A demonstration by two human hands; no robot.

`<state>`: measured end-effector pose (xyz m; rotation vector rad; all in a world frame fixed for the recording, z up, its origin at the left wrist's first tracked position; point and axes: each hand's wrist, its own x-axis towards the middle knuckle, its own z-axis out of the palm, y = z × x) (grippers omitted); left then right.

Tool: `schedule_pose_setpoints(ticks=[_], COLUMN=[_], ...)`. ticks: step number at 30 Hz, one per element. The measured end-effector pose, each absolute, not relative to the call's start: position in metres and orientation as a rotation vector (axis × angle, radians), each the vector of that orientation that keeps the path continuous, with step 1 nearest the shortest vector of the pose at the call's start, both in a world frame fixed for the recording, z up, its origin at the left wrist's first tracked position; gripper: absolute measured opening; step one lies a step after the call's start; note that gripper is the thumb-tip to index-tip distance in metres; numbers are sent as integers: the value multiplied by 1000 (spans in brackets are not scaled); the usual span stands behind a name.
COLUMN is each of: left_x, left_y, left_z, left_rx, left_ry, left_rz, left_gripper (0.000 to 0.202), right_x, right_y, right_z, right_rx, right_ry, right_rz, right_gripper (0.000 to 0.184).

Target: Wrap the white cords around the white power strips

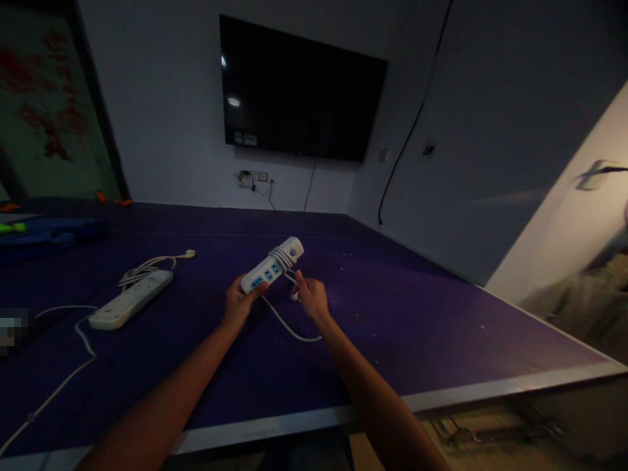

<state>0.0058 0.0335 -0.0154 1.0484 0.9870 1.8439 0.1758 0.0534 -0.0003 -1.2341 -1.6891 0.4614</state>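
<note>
My left hand [239, 299] is closed around the near end of a white power strip [267, 273] with blue sockets, held tilted above the purple table. White cord [281, 257] is wound several times around the strip near its far end, beside a round button. My right hand [311, 296] pinches the cord to the right of the strip. A white plug [295, 297] hangs just by its fingers. A loop of the same cord [289, 330] droops below, between both hands.
The purple table [417, 327] has a pale front edge. On the left lies a second white power strip [132, 301] with a bundled cord and plug [190, 254]. Dark blue cloth [59, 230] lies at the far left. A television [299, 91] hangs above wall sockets [255, 177].
</note>
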Motion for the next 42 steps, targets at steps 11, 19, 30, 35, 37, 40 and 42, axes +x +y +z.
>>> schedule_pose_setpoints(ticks=[11,19,30,35,37,40,42], left_x=[2,5,-10,-12,-13,-12,-11], left_y=[30,19,28,27,27,26,25], left_z=[-19,-14,-25,-23,-23,-22,-20], left_rx=[1670,1611,2239,2331,2344,2329,2289], left_ry=[1313,1100,1065,1032,1050,1040,1013], left_rz=[1871,1877,1715,1673,1643,1625,1629], left_gripper=[45,36,38,35,35,34,32], right_x=[174,172,170,169,169,168,167], right_y=[52,57,54,49,48,49,50], right_z=[-1,-9,-5,2,3,3,2], right_rx=[-1241,-1184,-1107,-1121,-1123,-1127,-1148], right_ry=[-1679,-1577,-1489,-1411,-1382,-1334,-1297], right_rz=[500,648,765,842,877,932,971], right_gripper=[75,76,79,76,73,68,66])
